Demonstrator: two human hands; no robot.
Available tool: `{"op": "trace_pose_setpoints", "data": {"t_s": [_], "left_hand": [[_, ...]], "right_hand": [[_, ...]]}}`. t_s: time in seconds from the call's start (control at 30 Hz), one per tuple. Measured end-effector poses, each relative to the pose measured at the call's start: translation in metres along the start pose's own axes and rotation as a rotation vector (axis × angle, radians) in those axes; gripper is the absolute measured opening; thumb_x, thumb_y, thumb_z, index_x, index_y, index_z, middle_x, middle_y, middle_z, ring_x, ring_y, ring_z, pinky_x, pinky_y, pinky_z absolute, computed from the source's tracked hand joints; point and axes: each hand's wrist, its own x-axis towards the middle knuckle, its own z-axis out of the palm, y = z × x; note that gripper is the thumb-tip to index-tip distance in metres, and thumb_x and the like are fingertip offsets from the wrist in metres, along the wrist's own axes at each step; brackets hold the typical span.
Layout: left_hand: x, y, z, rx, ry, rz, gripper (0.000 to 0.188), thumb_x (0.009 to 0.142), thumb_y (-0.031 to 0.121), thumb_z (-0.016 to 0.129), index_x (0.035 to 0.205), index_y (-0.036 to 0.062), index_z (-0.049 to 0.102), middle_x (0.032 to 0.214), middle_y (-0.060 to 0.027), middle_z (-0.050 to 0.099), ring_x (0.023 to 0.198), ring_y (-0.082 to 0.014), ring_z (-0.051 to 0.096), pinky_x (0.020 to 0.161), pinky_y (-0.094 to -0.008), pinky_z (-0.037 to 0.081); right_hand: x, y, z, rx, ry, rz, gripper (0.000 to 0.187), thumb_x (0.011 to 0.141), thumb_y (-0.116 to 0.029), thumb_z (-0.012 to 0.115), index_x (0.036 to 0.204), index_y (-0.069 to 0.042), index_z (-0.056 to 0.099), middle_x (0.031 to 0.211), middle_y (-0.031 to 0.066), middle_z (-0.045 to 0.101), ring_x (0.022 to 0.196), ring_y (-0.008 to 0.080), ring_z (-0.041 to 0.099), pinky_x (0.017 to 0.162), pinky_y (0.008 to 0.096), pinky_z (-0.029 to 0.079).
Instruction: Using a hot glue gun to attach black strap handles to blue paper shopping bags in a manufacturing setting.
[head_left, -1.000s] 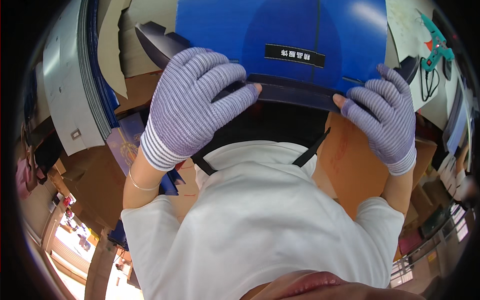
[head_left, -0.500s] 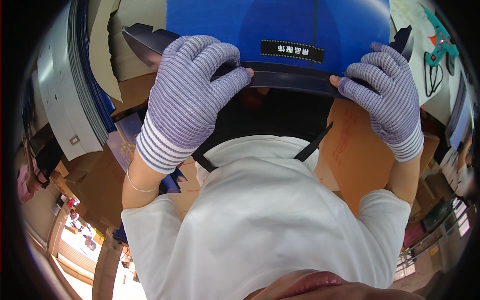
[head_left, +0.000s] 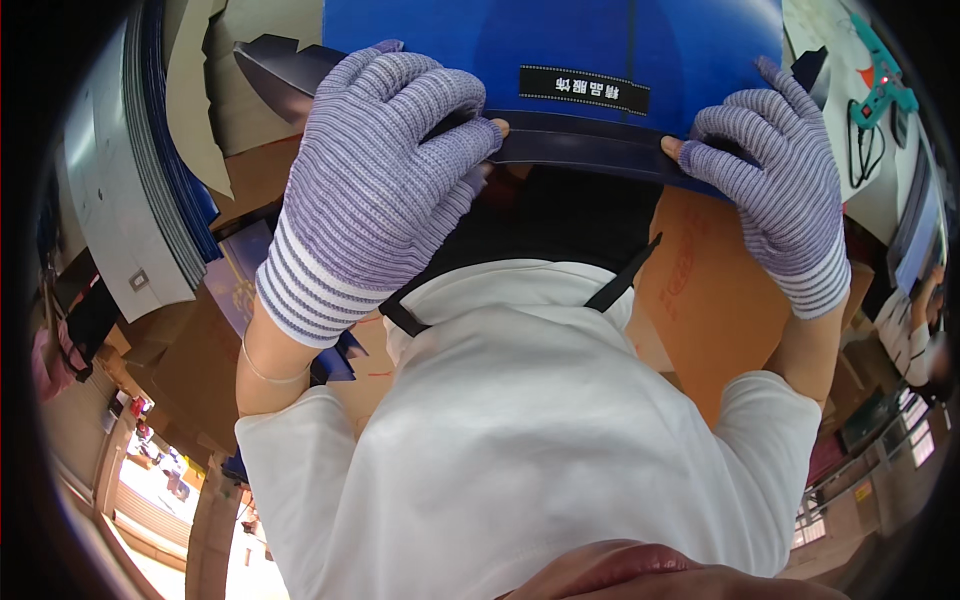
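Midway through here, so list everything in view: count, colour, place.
panel: one, blue, top centre
label: one, black, on panel
strip: one, dark, panel's near edge
gun-shaped tool: one, teal, upper right
stacked sheets: several, grey and blue, left
cardboard: several pieces, brown, both sides
co-worker: at least one, white clothing, right edge
shirt: one, white, bottom centre
left hand: one, purple-striped glove, on strip
right hand: one, purple-striped glove, on strip

You have a pale tabletop (head_left: 815,28) at the upper right of the frame. On it lies your teal glue gun (head_left: 886,92).
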Motion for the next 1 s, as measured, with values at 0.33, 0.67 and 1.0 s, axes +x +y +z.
{"op": "trace_pose_setpoints", "data": {"t_s": [0.33,0.67,1.0], "left_hand": [[-0.001,-0.001,0.004,-0.063,0.049,-0.030,0.028,0.068,0.014,0.078,0.094,0.0076,0.074,0.096,-0.0076,0.066,0.095,-0.0268,0.062,0.103,-0.0445,0.042],[-0.007,0.003,0.002,-0.190,0.104,-0.315,0.040,0.070,0.004,0.082,0.106,0.0061,0.067,0.095,-0.0067,0.071,0.099,-0.0244,0.067,0.107,-0.0439,0.041],[-0.001,-0.003,0.003,-0.024,0.093,-0.050,0.029,0.068,0.016,0.079,0.097,0.0140,0.076,0.085,-0.0037,0.067,0.087,-0.0210,0.064,0.108,-0.0454,0.040]], "right_hand": [[-0.012,-0.013,0.021,0.065,0.130,0.033,0.029,0.075,-0.009,0.070,0.104,-0.009,0.069,0.103,0.0070,0.067,0.100,0.0268,0.062,0.107,0.0549,0.037],[0.058,-0.028,0.016,0.318,0.065,-0.095,0.025,0.074,-0.016,0.074,0.098,-0.009,0.068,0.105,0.0064,0.068,0.107,0.0292,0.059,0.102,0.0541,0.040],[0.011,-0.022,0.008,-0.045,0.160,-0.005,0.035,0.075,-0.005,0.072,0.107,-0.017,0.070,0.097,0.0047,0.069,0.095,0.0232,0.066,0.108,0.0597,0.034]]}}
